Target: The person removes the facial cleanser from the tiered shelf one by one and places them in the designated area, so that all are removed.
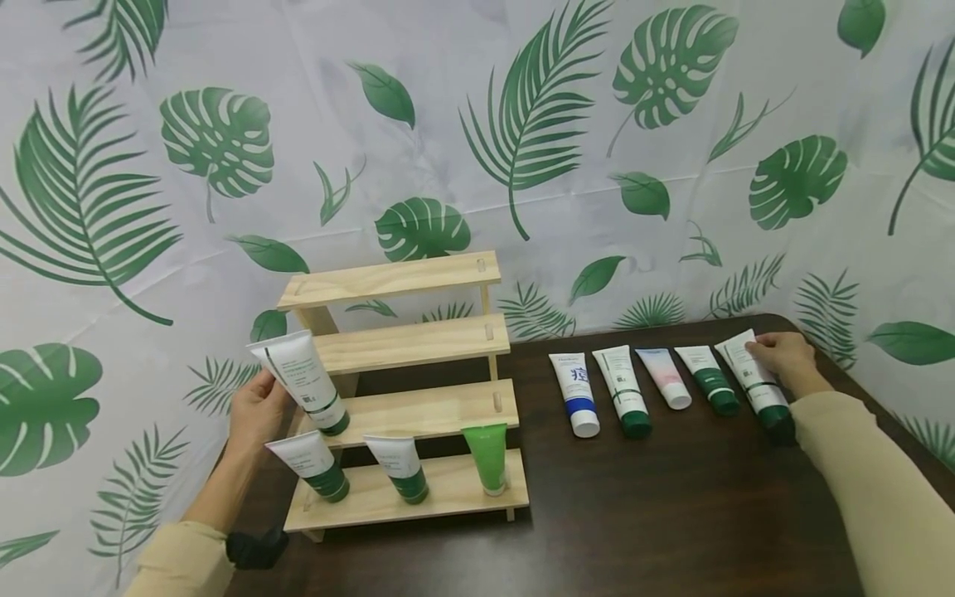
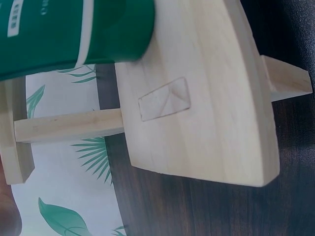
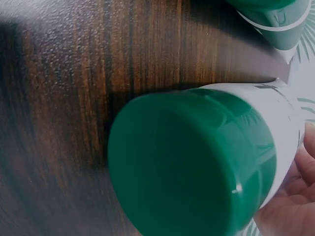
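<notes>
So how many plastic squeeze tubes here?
9 tubes: three on the pale wooden rack's lowest shelf, one in the left hand, four on the dark brown table, one in the right hand.

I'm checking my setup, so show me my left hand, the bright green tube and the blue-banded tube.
Left hand [image 1: 254, 410], head view, middle of the hand.
Bright green tube [image 1: 488, 459], head view, mid-body.
Blue-banded tube [image 1: 579, 406], head view, blue band.
</notes>
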A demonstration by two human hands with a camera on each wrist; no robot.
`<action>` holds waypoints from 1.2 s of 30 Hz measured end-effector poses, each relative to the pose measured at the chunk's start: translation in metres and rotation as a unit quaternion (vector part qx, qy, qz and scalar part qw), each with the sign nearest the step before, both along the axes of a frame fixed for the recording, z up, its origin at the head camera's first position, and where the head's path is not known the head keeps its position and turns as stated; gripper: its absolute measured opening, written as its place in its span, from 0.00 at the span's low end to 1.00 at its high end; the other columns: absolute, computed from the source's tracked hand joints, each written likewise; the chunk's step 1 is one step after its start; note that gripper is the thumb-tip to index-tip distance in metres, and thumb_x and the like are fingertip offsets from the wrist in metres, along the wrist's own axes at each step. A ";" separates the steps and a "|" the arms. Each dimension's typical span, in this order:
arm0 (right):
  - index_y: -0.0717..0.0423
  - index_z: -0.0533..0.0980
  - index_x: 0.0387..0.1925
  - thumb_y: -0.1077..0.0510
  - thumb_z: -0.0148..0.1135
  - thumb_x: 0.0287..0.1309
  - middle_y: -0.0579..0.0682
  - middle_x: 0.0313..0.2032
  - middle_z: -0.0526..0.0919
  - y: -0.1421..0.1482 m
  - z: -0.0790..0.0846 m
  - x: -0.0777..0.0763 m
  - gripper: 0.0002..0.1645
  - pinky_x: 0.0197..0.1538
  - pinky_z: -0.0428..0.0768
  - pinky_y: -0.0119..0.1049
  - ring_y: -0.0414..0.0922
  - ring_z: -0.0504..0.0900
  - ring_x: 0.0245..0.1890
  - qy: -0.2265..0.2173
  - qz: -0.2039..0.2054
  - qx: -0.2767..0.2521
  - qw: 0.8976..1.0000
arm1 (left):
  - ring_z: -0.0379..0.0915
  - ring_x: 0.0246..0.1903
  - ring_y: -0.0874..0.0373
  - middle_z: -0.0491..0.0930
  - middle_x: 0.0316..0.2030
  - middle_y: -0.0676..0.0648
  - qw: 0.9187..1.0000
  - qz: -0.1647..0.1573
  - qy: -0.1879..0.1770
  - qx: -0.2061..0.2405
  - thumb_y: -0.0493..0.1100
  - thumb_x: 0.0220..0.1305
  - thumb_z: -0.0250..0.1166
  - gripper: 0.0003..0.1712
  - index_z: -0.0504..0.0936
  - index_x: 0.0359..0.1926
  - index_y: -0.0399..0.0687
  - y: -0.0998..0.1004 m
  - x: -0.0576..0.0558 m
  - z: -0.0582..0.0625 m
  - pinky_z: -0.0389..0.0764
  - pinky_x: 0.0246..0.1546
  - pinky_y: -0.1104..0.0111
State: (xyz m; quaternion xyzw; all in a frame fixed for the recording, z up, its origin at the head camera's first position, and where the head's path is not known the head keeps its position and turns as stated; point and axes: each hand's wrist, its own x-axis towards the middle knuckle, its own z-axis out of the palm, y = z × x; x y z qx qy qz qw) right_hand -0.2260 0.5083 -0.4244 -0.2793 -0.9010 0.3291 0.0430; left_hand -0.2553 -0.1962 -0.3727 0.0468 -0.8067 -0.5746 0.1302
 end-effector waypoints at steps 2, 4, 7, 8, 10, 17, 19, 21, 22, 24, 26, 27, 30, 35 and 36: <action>0.76 0.64 0.56 0.55 0.47 0.66 0.76 0.55 0.63 0.000 -0.001 0.000 0.28 0.41 0.74 0.51 0.68 0.61 0.52 0.000 -0.004 -0.003 1.000 | 0.69 0.35 0.81 0.73 0.26 0.80 1.000 0.000 0.003 -0.001 0.47 0.68 0.55 0.24 0.72 0.62 0.42 0.000 0.000 0.000 0.70 0.38 0.87; 0.76 0.64 0.56 0.55 0.47 0.65 0.76 0.55 0.64 0.001 -0.001 0.000 0.28 0.37 0.75 0.47 0.66 0.63 0.51 0.001 -0.008 -0.004 1.000 | 0.70 0.34 0.80 0.74 0.26 0.79 1.000 0.000 0.007 0.001 0.46 0.68 0.56 0.24 0.72 0.61 0.40 0.000 0.001 0.000 0.70 0.37 0.87; 0.77 0.65 0.55 0.55 0.47 0.65 0.75 0.53 0.66 0.000 -0.001 0.000 0.28 0.31 0.75 0.40 0.64 0.68 0.47 0.001 -0.013 0.000 1.000 | 0.70 0.33 0.79 0.74 0.25 0.78 1.000 0.000 0.014 0.003 0.46 0.68 0.56 0.24 0.73 0.60 0.37 0.000 0.001 0.001 0.71 0.36 0.86; 0.77 0.66 0.55 0.55 0.48 0.65 0.75 0.52 0.67 0.000 0.000 0.000 0.28 0.29 0.74 0.37 0.63 0.69 0.45 0.001 -0.016 0.001 1.000 | 0.70 0.33 0.78 0.75 0.25 0.78 1.000 -0.001 0.016 0.004 0.45 0.68 0.56 0.24 0.73 0.60 0.37 0.000 0.002 0.001 0.71 0.36 0.86; 0.77 0.66 0.54 0.55 0.48 0.65 0.75 0.51 0.67 0.000 0.001 0.001 0.27 0.29 0.74 0.38 0.62 0.71 0.43 0.000 -0.022 0.000 1.000 | 0.70 0.33 0.78 0.75 0.26 0.77 1.000 -0.004 0.019 0.004 0.45 0.68 0.56 0.24 0.72 0.60 0.36 0.000 0.002 0.001 0.71 0.35 0.86; 0.77 0.66 0.53 0.57 0.48 0.65 0.75 0.49 0.68 0.000 0.003 0.004 0.26 0.33 0.76 0.43 0.61 0.72 0.41 -0.006 -0.037 0.002 0.999 | 0.70 0.34 0.77 0.74 0.27 0.77 1.000 0.001 0.017 0.001 0.46 0.67 0.57 0.25 0.72 0.60 0.37 0.001 0.003 0.001 0.72 0.35 0.86; 0.77 0.66 0.52 0.57 0.48 0.64 0.75 0.49 0.69 0.001 0.003 0.005 0.25 0.32 0.75 0.42 0.61 0.72 0.42 -0.008 -0.036 0.008 0.999 | 0.70 0.34 0.77 0.74 0.27 0.77 1.000 0.002 0.016 -0.002 0.47 0.67 0.58 0.25 0.72 0.61 0.38 0.001 0.004 0.001 0.72 0.35 0.86; 0.77 0.66 0.52 0.57 0.48 0.63 0.75 0.48 0.69 0.001 0.003 0.006 0.25 0.32 0.75 0.41 0.61 0.71 0.42 -0.009 -0.035 0.009 0.999 | 0.70 0.34 0.77 0.74 0.27 0.78 1.000 0.002 0.015 0.000 0.46 0.67 0.58 0.25 0.72 0.61 0.39 0.001 0.003 0.001 0.72 0.36 0.86; 0.77 0.67 0.52 0.57 0.48 0.63 0.75 0.48 0.69 0.002 0.003 0.007 0.25 0.32 0.74 0.41 0.62 0.71 0.42 -0.010 -0.033 0.011 0.999 | 0.70 0.34 0.77 0.74 0.27 0.78 1.000 0.001 0.016 -0.001 0.46 0.67 0.57 0.25 0.72 0.61 0.39 0.001 0.003 0.001 0.72 0.36 0.86; 0.77 0.67 0.52 0.57 0.49 0.62 0.75 0.48 0.69 0.004 0.003 0.008 0.26 0.32 0.75 0.40 0.62 0.71 0.42 -0.010 -0.025 0.016 1.000 | 0.70 0.34 0.77 0.74 0.26 0.78 1.000 0.001 0.016 0.001 0.46 0.67 0.57 0.24 0.73 0.61 0.40 0.002 0.003 0.001 0.71 0.35 0.86; 0.77 0.67 0.51 0.56 0.49 0.62 0.75 0.48 0.69 0.005 0.004 0.009 0.26 0.33 0.76 0.42 0.63 0.71 0.42 -0.010 -0.014 0.020 1.000 | 0.70 0.33 0.77 0.74 0.26 0.78 1.000 0.002 0.016 0.001 0.46 0.67 0.57 0.24 0.73 0.60 0.40 0.002 0.003 0.001 0.71 0.35 0.86; 0.77 0.67 0.51 0.56 0.49 0.61 0.75 0.48 0.69 0.006 0.004 0.010 0.27 0.34 0.76 0.44 0.63 0.70 0.43 -0.010 -0.008 0.022 1.000 | 0.70 0.34 0.78 0.74 0.26 0.78 1.000 0.002 0.015 -0.001 0.46 0.67 0.57 0.24 0.73 0.61 0.40 0.002 0.003 0.001 0.71 0.35 0.86; 0.78 0.66 0.52 0.54 0.48 0.62 0.76 0.50 0.67 0.006 0.006 0.012 0.28 0.42 0.75 0.52 0.67 0.67 0.46 -0.012 0.002 0.023 1.000 | 0.70 0.35 0.78 0.74 0.28 0.77 1.000 0.005 0.012 -0.006 0.47 0.67 0.57 0.24 0.73 0.61 0.41 0.002 0.003 0.000 0.71 0.37 0.86; 0.79 0.65 0.54 0.53 0.45 0.66 0.77 0.54 0.66 -0.002 0.013 0.008 0.29 0.52 0.68 0.59 0.70 0.64 0.53 0.030 0.001 0.038 0.999 | 0.70 0.38 0.77 0.76 0.35 0.73 1.000 0.007 0.006 -0.012 0.49 0.67 0.57 0.26 0.71 0.62 0.44 0.002 0.002 0.001 0.71 0.39 0.86; 0.79 0.65 0.54 0.54 0.44 0.66 0.77 0.54 0.67 -0.005 0.016 0.006 0.29 0.52 0.68 0.59 0.70 0.65 0.53 0.046 -0.004 0.044 0.998 | 0.70 0.38 0.77 0.76 0.35 0.73 1.000 0.006 0.005 -0.011 0.49 0.67 0.57 0.26 0.71 0.62 0.44 0.002 0.002 0.002 0.72 0.39 0.86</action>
